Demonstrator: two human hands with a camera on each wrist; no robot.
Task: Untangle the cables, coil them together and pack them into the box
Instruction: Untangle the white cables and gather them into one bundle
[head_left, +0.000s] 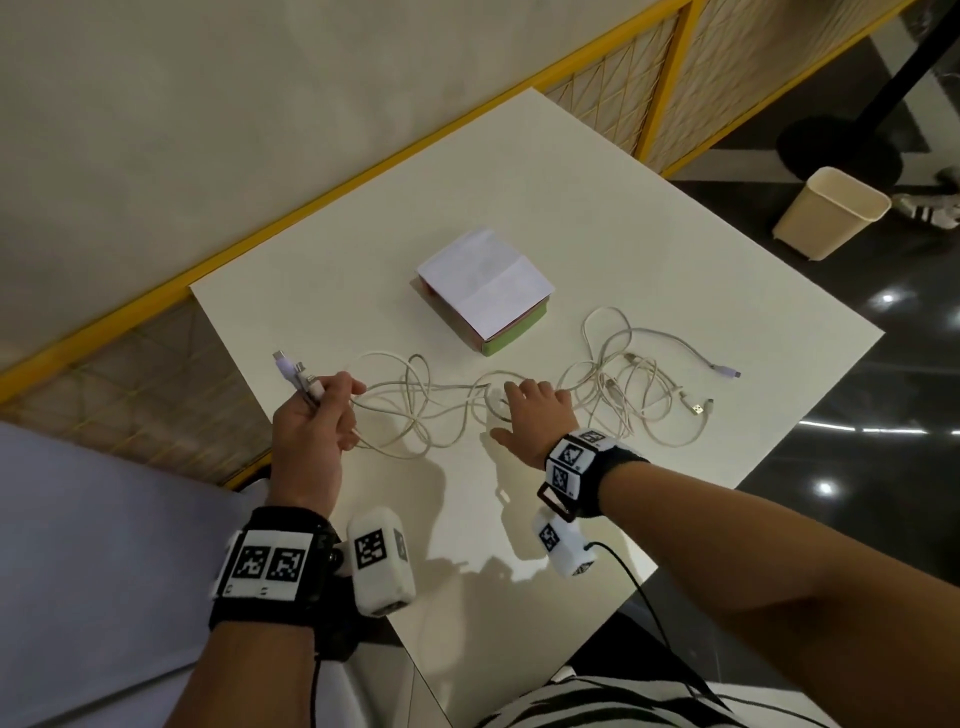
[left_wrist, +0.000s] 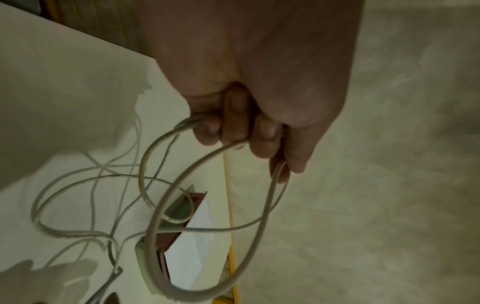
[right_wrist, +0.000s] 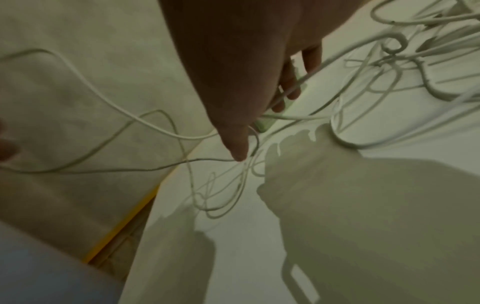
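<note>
Several white cables (head_left: 597, 387) lie tangled across the white table (head_left: 571, 208). My left hand (head_left: 311, 421) grips a bunch of cable ends, whose plugs (head_left: 296, 371) stick out above the fist; in the left wrist view the fingers (left_wrist: 236, 123) curl round the cable loops (left_wrist: 161, 205). My right hand (head_left: 530, 410) hovers over the middle of the tangle, fingers spread and fairly straight, with strands (right_wrist: 298, 117) running under its fingers (right_wrist: 288, 82). The box (head_left: 485, 293), green-sided with a white sheet over its top, stands just behind the cables.
Loose plug ends (head_left: 701, 405) lie at the right of the tangle, near the table's right edge. A yellow-framed screen (head_left: 623, 88) runs along the far and left sides. A beige bin (head_left: 828, 218) stands on the dark floor to the right.
</note>
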